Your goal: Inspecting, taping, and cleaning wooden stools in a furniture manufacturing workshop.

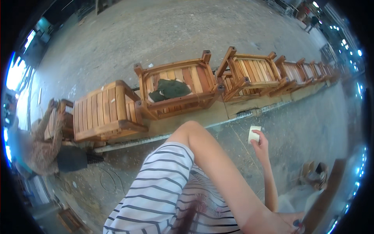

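Note:
My right hand [260, 143] is raised over the grey floor, its thumb and fingers closed on a small cream roll [254, 135]; what it is made of is unclear. My left arm bends sharply at the elbow, and its forearm crosses toward the lower right. There my left hand [289, 219] shows only in part, close to a brown board [325, 195] and a small dark blue thing; its fingers cannot be made out. Ahead, an upturned slatted wooden chair [181, 102] carries a crumpled dark green cloth [170, 89] inside its frame.
Slatted wooden chairs [255, 72] stand in a long row on a low platform [230, 121] running left to right. At the left, another person [43, 146] has both hands on a chair. A cable [111, 180] lies on the floor, and small items [313, 173] stand at the right.

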Demonstrator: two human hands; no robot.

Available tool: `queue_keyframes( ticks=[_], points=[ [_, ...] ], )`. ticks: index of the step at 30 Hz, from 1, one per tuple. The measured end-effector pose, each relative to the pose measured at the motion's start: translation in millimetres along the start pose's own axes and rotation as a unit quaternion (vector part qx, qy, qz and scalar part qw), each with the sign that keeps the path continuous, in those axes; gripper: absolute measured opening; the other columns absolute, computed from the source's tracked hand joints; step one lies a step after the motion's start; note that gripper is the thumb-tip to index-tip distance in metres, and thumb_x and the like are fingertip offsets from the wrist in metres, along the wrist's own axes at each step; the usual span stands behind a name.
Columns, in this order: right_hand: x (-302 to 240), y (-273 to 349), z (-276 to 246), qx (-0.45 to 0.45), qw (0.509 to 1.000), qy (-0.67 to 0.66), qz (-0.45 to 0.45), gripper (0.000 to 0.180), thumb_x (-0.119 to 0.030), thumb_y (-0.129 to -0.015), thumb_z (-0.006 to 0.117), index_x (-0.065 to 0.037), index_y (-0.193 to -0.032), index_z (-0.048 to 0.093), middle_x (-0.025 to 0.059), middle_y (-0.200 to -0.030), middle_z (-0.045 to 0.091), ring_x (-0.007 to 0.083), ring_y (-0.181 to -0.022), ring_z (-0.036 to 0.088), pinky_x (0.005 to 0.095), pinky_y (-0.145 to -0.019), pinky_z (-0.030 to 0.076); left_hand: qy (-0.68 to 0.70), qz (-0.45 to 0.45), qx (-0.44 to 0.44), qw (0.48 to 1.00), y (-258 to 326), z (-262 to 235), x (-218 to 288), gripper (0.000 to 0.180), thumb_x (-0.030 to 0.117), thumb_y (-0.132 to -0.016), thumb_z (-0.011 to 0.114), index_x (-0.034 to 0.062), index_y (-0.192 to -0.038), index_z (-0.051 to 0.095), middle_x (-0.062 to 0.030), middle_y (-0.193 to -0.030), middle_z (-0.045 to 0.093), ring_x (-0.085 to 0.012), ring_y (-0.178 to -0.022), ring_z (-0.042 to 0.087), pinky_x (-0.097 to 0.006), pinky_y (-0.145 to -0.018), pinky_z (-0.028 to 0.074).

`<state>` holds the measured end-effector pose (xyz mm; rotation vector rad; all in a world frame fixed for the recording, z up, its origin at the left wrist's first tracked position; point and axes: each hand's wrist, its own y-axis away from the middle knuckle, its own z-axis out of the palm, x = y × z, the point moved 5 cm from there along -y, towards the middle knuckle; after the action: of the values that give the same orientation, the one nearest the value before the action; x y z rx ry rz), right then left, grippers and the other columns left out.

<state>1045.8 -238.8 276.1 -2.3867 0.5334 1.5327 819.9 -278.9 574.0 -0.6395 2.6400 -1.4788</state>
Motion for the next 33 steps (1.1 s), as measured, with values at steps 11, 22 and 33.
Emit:
queue_keyframes(
  ticks=[11,22,33],
  points=[
    [52.6,-113.2,72.5,0.028,0.996,0.008,0.082,0.044,0.012,-0.084,0.058,-0.002,-0.125,0.057,0.0073,-0.120,0.061,0.0127,-0.103,0.060,0.0252,-0.086,0.048,0.427,-0.119,0.076,0.893,104.5,-92.6,-54.3,0.025,0.030,-0.091,0.064,0.0115,-0.075,0.068,-0.0017,-0.081,0.068,-0.0270,-0.082,0.064,-0.045,-0.086,0.042],
    [116.8,-313.6,159.7,0.164,0.985,0.022,0.053,0.035,0.004,-0.089,0.054,-0.002,-0.124,0.058,0.0185,-0.116,0.062,0.0275,-0.105,0.060,0.0332,-0.095,0.045,-0.282,-0.797,0.162,0.509,569.1,-199.5,-186.4,0.073,0.044,-0.069,0.083,0.0148,-0.131,0.059,-0.0206,-0.135,0.052,-0.0392,-0.123,0.051,-0.049,-0.102,0.041],
    [116.2,-342.1,202.7,0.111,0.986,0.094,0.080,0.031,-0.002,-0.095,0.057,0.002,-0.126,0.056,0.0173,-0.119,0.063,0.0278,-0.108,0.062,0.0344,-0.093,0.047,-0.225,-0.856,0.277,0.375,691.9,-139.7,-219.5,0.050,0.007,-0.070,0.082,0.0049,-0.116,0.063,-0.0137,-0.106,0.066,-0.0282,-0.099,0.066,-0.036,-0.089,0.051]
  ],
)
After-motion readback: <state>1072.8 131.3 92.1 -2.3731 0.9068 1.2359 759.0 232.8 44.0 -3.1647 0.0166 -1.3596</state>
